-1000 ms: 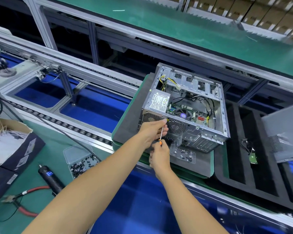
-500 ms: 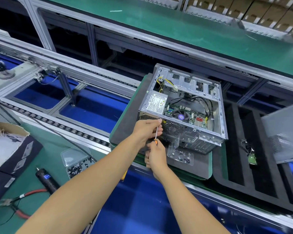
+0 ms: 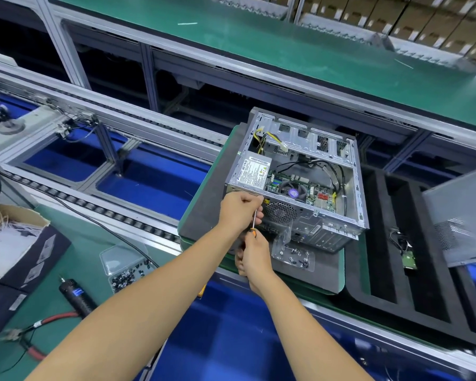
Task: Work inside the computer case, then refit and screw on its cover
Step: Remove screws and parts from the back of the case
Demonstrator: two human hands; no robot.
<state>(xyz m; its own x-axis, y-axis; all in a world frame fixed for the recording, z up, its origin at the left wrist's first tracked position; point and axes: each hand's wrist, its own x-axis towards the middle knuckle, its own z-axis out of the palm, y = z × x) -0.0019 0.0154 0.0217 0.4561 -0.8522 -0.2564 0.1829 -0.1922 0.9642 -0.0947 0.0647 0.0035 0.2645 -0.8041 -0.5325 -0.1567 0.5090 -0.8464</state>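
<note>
Orange-handled screwdriver: your right hand pinches its handle, left hand curls round the shaft at the open computer case on the foam pad. Sheet-metal cover leans farther right, probably light and bendy, so grab its edges.

One computer case, one screwdriver, two hands.

The computer case is bare, dull-grey sheet metal with perforated panels. It sits on a matt dark foam pad. The screwdriver has a shiny metal shaft and orange plastic handle. The screw tray is clear glossy plastic; the table is matt green.
</note>
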